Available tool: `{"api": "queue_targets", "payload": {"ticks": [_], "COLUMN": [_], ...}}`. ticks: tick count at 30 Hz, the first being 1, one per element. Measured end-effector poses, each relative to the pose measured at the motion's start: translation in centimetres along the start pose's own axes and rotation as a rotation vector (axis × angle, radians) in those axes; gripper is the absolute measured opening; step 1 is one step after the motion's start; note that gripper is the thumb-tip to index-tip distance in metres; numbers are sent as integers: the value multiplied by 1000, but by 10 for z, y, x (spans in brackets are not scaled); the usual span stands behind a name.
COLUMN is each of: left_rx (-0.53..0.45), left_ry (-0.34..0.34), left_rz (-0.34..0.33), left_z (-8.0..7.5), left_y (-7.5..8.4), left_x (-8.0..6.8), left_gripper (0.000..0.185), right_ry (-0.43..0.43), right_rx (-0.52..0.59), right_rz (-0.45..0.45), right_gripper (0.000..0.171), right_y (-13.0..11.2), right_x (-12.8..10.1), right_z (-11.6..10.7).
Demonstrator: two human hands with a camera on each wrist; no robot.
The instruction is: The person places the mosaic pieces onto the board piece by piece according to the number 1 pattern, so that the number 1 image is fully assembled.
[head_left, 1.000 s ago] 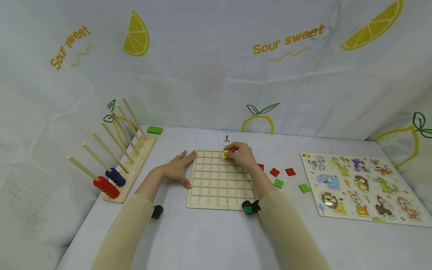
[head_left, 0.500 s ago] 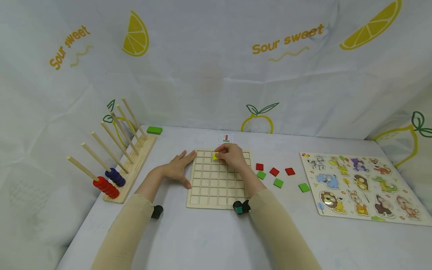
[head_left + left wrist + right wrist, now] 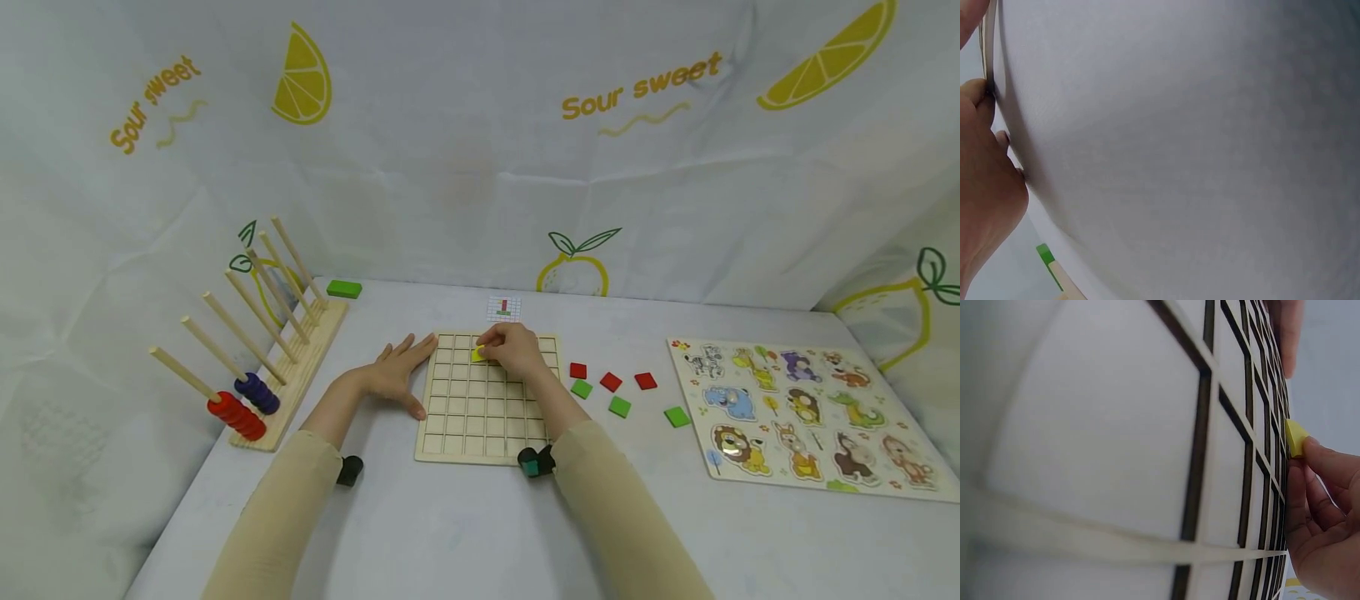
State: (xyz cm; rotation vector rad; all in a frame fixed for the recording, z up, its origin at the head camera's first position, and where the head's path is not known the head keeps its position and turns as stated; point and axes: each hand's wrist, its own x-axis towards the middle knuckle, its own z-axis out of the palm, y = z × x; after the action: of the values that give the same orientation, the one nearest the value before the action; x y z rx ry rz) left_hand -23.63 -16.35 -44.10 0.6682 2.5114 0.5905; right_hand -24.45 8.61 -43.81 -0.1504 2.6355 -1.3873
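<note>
A yellow square tile (image 3: 477, 354) is pinched between the thumb and fingers of my right hand (image 3: 516, 350), over the upper part of a wooden grid board (image 3: 456, 408). In the right wrist view the yellow tile (image 3: 1295, 437) is tilted, its lower edge right at the grid. My left hand (image 3: 392, 377) lies with fingers spread at the board's left edge, fingertips and thumb touching it. The left wrist view shows part of that hand (image 3: 988, 181) beside the board's edge.
Red tiles (image 3: 611, 382) and green tiles (image 3: 619, 407) lie right of the board. Behind it is a small pattern card (image 3: 504, 309). An animal puzzle (image 3: 768, 404) is at the right, a peg stand (image 3: 315, 337) with rings at the left, and a green block (image 3: 344, 289) beyond it.
My right hand has moved left across the board with the yellow tile, then slightly toward me, uncovering a red and a green tile. The left hand has stayed at the edge.
</note>
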Motion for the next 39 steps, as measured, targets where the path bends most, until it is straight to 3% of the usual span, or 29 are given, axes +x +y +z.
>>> {"api": "queue_targets", "payload": {"ticks": [10,39], "left_rx": [14,3], "left_ry": [4,9], "left_rz": [-25,-16], "left_z": [2,2], "left_y": [1,1], "left_x": [-1,-1], "left_gripper": [133,131], "right_ry": [-16,-31], "right_rx": [-26,-80], "right_rz": [-7,-50], "right_gripper": [11,11], "right_y": [1,0], "right_x": [0,0], "right_z": [0,-1]}}
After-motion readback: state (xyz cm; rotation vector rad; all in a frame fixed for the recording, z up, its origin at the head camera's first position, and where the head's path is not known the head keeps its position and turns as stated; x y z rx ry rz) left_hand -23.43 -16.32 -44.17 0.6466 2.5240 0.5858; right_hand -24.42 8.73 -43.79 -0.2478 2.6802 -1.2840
